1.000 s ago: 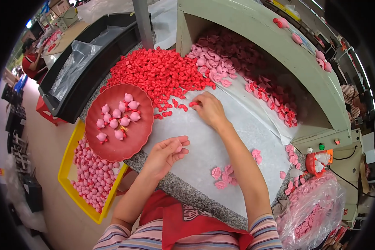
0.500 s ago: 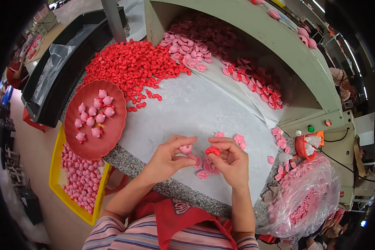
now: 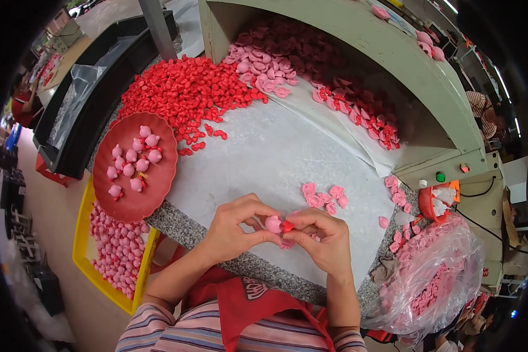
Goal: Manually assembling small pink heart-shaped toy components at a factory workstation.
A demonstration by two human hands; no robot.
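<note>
- The left hand [image 3: 240, 229] is pinching a round pink piece [image 3: 273, 223] between thumb and fingers; a loose grip on its smooth-looking curve could be letting it roll free.
- Right beside it, the right hand [image 3: 322, 234] is gripping a small red piece [image 3: 287, 226] at its fingertips, and the two pieces are seemingly touching between the hands; pressing off-centre could be twisting or squashing either one.
- Just beyond the right hand, and partly hidden by it, pink petal-like pieces [image 3: 324, 196] are lying on the white sheet [image 3: 246, 158]; a careless sweep of that hand could be scattering them.
- Farther out, left of the left hand, a scalloped red dish [image 3: 141, 202] is holding pink balls [image 3: 131, 156] and seemingly overhanging the counter edge [image 3: 179, 218]; an outward knock could be tipping it into the yellow tray [image 3: 82, 237] lower down.
- Well beyond the left hand, red pieces [image 3: 182, 88] are heaping up; a hasty grab there could be spilling them across the sheet.
</note>
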